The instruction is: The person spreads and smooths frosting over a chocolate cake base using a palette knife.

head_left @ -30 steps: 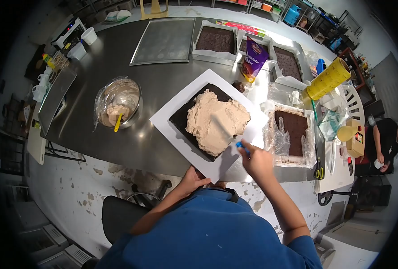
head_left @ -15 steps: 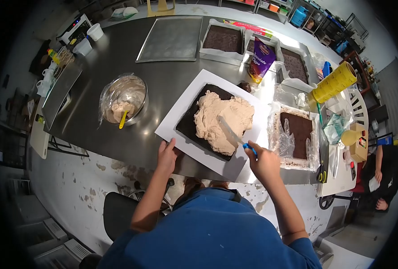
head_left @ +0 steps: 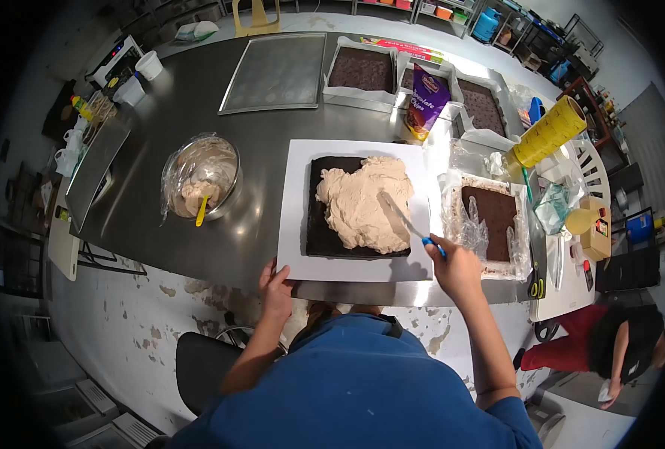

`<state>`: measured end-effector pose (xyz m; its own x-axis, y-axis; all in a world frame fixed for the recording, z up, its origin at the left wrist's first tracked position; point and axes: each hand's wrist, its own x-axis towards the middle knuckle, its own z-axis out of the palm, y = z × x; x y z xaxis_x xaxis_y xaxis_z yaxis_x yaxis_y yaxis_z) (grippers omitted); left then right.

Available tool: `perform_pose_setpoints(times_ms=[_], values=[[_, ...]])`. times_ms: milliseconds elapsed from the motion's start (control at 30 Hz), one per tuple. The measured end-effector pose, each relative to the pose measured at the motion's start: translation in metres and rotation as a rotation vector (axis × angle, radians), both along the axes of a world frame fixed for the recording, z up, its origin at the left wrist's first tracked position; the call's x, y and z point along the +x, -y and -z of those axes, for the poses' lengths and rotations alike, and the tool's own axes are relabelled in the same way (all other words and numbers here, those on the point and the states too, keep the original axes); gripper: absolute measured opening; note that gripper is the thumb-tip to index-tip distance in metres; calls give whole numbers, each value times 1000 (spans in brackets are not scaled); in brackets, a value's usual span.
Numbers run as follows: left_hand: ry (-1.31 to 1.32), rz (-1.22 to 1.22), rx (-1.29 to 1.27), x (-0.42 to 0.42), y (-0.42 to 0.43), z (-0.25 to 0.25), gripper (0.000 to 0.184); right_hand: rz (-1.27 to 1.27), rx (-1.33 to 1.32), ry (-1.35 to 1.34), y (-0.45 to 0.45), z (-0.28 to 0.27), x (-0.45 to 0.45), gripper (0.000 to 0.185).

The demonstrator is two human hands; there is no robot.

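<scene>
A dark chocolate cake layer (head_left: pixel 319 238) lies on a square white cake board (head_left: pixel 295 258). Thick pale brown frosting (head_left: pixel 359 206) covers most of its top, leaving the left side and part of the front edge bare. My right hand (head_left: pixel 456 267) is closed round the blue handle of an icing spatula (head_left: pixel 401 213), whose metal blade rests on the frosting's right part. At the board's front left corner, my left hand (head_left: pixel 275 290) grips the edge, thumb on top and fingers partly hidden beneath.
Left of the board stands a metal bowl (head_left: pixel 231 183) with frosting and a yellow-handled spatula (head_left: pixel 202 211). Lined cake pans (head_left: pixel 362 69), a chocolate chips bag (head_left: pixel 427 101) and a metal tray (head_left: pixel 272 75) are behind. Another cake slab (head_left: pixel 497 217) lies right. A person (head_left: pixel 624 340) is at far right.
The cake board has turned from a slant to nearly square with the table's edge, with the cake on it. My left hand has stayed at its corner. The person at right has moved.
</scene>
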<state>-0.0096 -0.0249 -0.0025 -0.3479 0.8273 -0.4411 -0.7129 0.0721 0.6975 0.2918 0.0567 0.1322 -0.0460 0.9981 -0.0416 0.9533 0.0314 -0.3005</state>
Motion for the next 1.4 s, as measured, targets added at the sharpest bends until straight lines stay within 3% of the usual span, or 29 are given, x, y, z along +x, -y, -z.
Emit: perform_pose_setpoints(times_ms=[67, 167, 267, 333, 433, 533, 700, 767, 867, 967, 1067, 1233, 1300, 1400], values=[[6, -15, -1, -8, 5, 1, 39, 20, -25, -52, 10, -1, -1, 25], [-153, 298, -26, -15, 11, -1, 41, 34, -22, -141, 25, 3, -4, 26], [-156, 461, -8, -8, 14, -6, 46, -80, 117, -138, 40, 11, -17, 26], [-161, 591, 15, 2, 16, -6, 49, -69, 60, -89, 45, 16, -26, 26], [-153, 620, 8, 16, 18, -4, 47, -111, 99, -67, 43, 20, -17, 26], [-168, 604, 1, 25, 16, -3, 41, -97, 380, 130, 24, 18, 6, 28], [-91, 484, -11, 24, 3, -8, 34, 10, 57, -115, 18, 24, 11, 26], [-213, 491, -4, 22, 1, -3, 33, -22, -72, -189, 25, 13, 3, 26], [-200, 429, -7, 27, 1, -6, 32, -141, 56, -183, 29, 22, 9, 25], [-231, 471, -24, 24, 0, -9, 35, -218, 345, 50, 12, 27, 26, 28], [-245, 493, -25, 22, -1, -10, 36, -24, 331, 83, -1, 31, 35, 25], [-248, 476, -31, 25, 0, -8, 35, -143, 234, -160, 19, 42, 22, 26], [-252, 465, -39, 27, 1, -8, 34, -153, 113, -120, 32, 29, 11, 25], [-253, 464, -27, 28, 1, -7, 34, -167, 272, 14, 22, 38, 23, 27]])
